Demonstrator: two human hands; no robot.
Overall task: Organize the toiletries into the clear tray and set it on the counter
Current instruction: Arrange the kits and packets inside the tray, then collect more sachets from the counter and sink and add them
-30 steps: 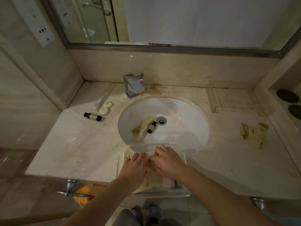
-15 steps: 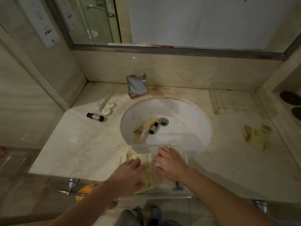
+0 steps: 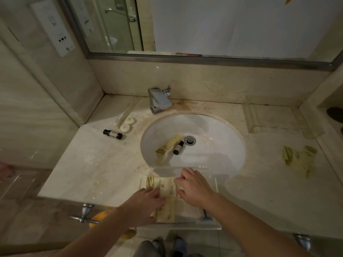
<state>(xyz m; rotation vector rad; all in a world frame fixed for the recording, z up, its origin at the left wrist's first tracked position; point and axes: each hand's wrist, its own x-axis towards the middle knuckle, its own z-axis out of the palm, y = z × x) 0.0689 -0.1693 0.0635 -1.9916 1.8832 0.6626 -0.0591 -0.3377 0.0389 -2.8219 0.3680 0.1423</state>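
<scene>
A clear tray (image 3: pixel 213 226) sits on the counter's front edge, below the sink (image 3: pixel 219 145). Cream packets (image 3: pixel 163 186) lie flat inside it. My left hand (image 3: pixel 146 203) presses on the lower packets with relaxed fingers. My right hand (image 3: pixel 194 186) rests over the tray's middle, fingertips touching a packet's edge. In the basin lie a cream packet (image 3: pixel 169 144) and a small dark bottle (image 3: pixel 178 147). Another dark bottle (image 3: pixel 112 134), two round soaps (image 3: pixel 127 124) and a wrapped toothbrush (image 3: pixel 122 115) lie at the left. More cream packets (image 3: pixel 298 158) lie at the right.
A chrome faucet (image 3: pixel 160 100) stands behind the sink. A second clear tray (image 3: pixel 254 115) sits at the back right. Dark round items (image 3: pixel 336 113) lie in a niche at the far right. A towel bar (image 3: pixel 84 216) with an orange cloth (image 3: pixel 98 217) hangs below the counter.
My left hand slid back toward me over the lower packets, uncovering the upper packet. My right hand stayed over the tray's middle.
</scene>
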